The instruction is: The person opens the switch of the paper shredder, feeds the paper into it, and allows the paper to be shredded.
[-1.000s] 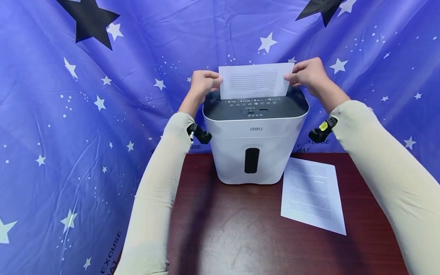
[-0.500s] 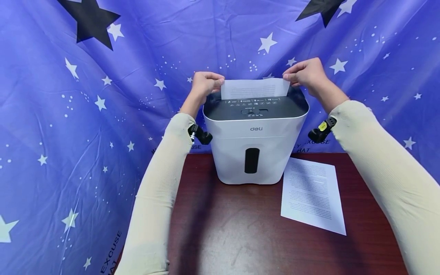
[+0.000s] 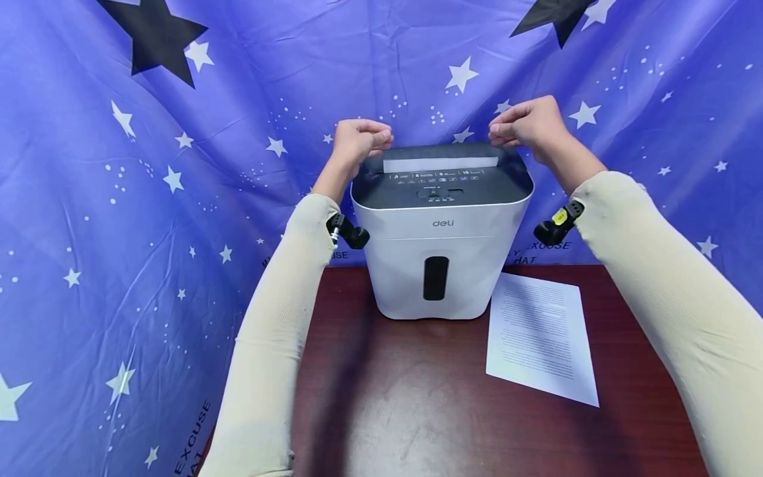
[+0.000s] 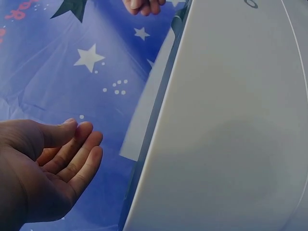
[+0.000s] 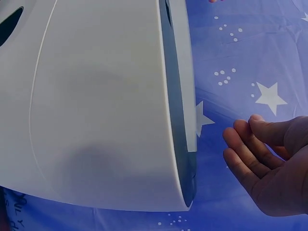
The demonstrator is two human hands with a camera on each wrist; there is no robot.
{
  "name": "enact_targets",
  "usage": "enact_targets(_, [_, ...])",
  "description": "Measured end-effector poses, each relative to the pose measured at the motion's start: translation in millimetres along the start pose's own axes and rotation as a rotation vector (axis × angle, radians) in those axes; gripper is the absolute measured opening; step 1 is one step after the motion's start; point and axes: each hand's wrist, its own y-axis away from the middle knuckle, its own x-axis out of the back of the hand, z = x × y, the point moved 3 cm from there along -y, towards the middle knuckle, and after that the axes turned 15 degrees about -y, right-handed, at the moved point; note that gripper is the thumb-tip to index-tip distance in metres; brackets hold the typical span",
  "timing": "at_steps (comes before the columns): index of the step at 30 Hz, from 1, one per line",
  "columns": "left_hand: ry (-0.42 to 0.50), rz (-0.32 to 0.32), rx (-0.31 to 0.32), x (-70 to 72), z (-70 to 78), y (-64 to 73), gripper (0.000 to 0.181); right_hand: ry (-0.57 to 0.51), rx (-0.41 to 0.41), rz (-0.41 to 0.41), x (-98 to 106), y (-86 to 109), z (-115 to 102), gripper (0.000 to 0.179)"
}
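A white paper shredder (image 3: 438, 258) with a dark top stands at the back of the table. Only a narrow strip of a printed sheet (image 3: 441, 163) sticks up out of its slot; the wrist views show it as a pale band along the top. My left hand (image 3: 360, 142) hovers above the shredder's left end, apart from the sheet, fingers loosely bent and holding nothing in the left wrist view. Over the right end hangs my right hand (image 3: 527, 126), likewise clear of the paper, with relaxed fingers and nothing in them in the right wrist view.
Another printed sheet (image 3: 542, 338) lies flat on the dark red wooden table (image 3: 429, 397), by the shredder's right foot. A blue curtain (image 3: 250, 119) with stars hangs close behind and along the left side.
The sheet has sunk down into the shredder's slot until a thin strip shows. Both hands have let go of its top corners and stay raised at about the same height.
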Motion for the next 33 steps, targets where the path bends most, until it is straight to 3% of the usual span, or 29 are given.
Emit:
enact_targets(4, [0.021,-0.039,-0.042,-7.6,4.3,4.1,0.029,-0.033,0.004,-0.011,6.1,4.3,-2.4,0.026])
enact_targets(7, [0.01,-0.075,-0.095,-15.7,11.1,11.6,0.036,-0.047,0.017,-0.024,13.6,11.4,-6.1,0.007])
enact_targets(12, [0.031,-0.134,-0.153,-32.6,25.7,29.8,0.047,-0.061,0.062,-0.03,30.6,27.8,-12.5,0.055])
enact_targets(19, [0.028,-0.253,-0.234,-70.2,37.9,69.5,0.05,0.031,0.132,0.043,63.5,56.4,-8.9,0.062])
enact_targets(23, [-0.029,-0.314,-0.294,-97.2,33.4,95.2,0.052,0.111,0.121,0.085,84.0,75.6,0.5,0.068])
enact_targets(27, [-0.082,-0.404,-0.285,-125.5,21.7,115.0,0.056,0.171,0.096,0.103,105.0,91.0,16.3,0.074])
enact_targets(33, [-0.046,-0.577,-0.15,-173.8,-14.9,133.9,0.057,0.312,-0.018,0.103,132.8,110.4,58.2,0.088])
